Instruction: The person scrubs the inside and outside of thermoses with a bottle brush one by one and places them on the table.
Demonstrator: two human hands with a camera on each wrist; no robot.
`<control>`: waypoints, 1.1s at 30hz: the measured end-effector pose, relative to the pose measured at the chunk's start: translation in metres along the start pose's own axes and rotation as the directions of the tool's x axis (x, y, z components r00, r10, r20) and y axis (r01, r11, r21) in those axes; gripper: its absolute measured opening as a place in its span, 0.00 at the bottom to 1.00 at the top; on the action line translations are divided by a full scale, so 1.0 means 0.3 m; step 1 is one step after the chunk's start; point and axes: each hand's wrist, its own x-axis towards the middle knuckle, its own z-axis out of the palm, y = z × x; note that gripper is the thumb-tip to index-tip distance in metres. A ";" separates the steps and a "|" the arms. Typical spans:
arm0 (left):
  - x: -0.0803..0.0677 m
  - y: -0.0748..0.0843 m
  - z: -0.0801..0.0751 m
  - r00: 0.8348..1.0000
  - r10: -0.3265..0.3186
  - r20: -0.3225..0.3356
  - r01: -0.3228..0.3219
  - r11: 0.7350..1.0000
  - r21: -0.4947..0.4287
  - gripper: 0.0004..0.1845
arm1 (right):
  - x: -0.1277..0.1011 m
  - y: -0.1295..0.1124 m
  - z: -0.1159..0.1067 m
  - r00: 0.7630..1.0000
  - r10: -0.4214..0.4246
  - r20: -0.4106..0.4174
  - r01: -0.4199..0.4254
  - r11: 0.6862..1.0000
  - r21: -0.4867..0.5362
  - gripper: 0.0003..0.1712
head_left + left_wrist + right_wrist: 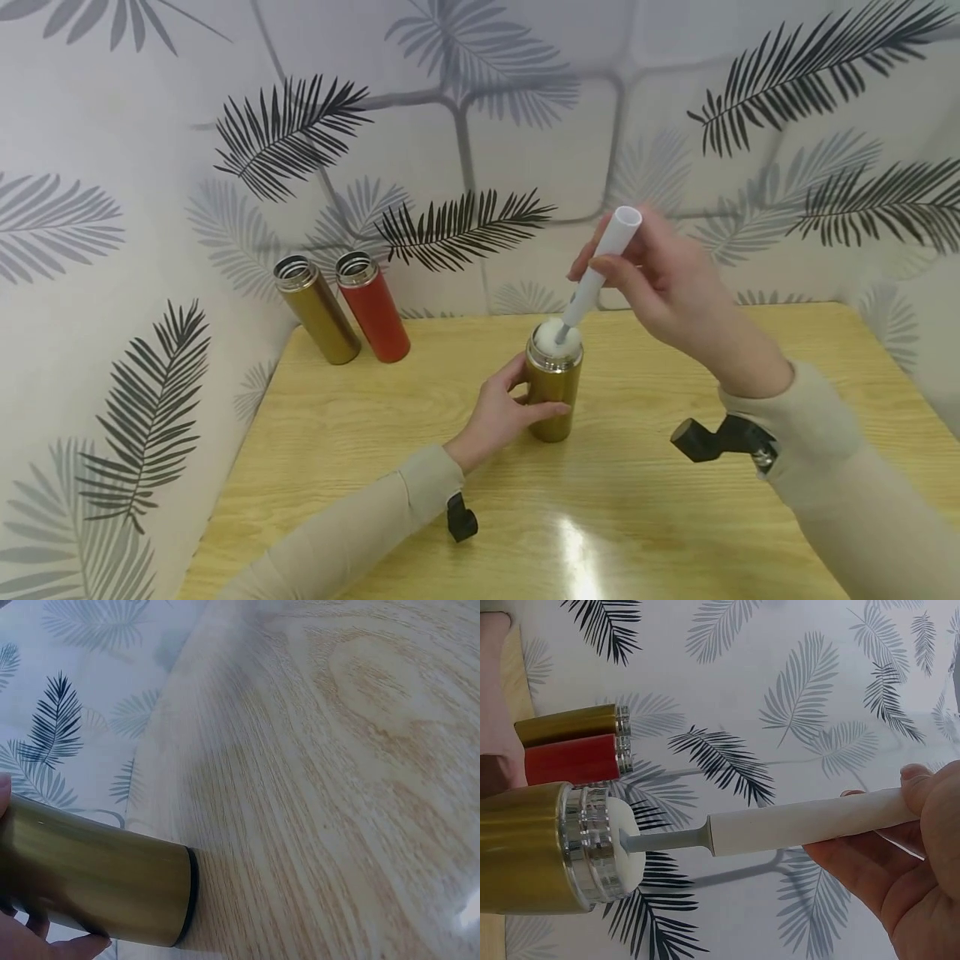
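Fingers of your left hand (504, 410) curl round the lower body of the gold flask (553, 385), which stands upright near the middle of the wooden table (675, 517). Your right hand (671, 287), up at about one o'clock from the flask, pinches the white handle of a bottle brush (600, 267); its white sponge head sits in the flask's open mouth, the handle tilted toward your right. At ten o'clock from the held flask, well apart by the leaf-patterned wall (480, 125), a second gold flask (317, 310) and a red flask (372, 307) stand side by side, both open-mouthed.
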 end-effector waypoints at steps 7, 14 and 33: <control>-0.004 0.005 0.001 1.000 -0.005 0.001 0.005 1.000 -0.005 0.39 | -0.028 0.011 0.009 1.000 0.001 -0.008 -0.001 1.000 0.010 0.13; -0.007 0.005 0.001 1.000 -0.010 -0.013 0.010 1.000 -0.008 0.40 | -0.036 0.001 0.018 1.000 -0.015 0.003 0.015 1.000 -0.024 0.14; -0.003 -0.006 0.004 1.000 0.012 -0.004 -0.012 1.000 -0.018 0.40 | -0.102 0.032 0.070 0.998 -0.022 -0.055 0.023 0.999 0.022 0.13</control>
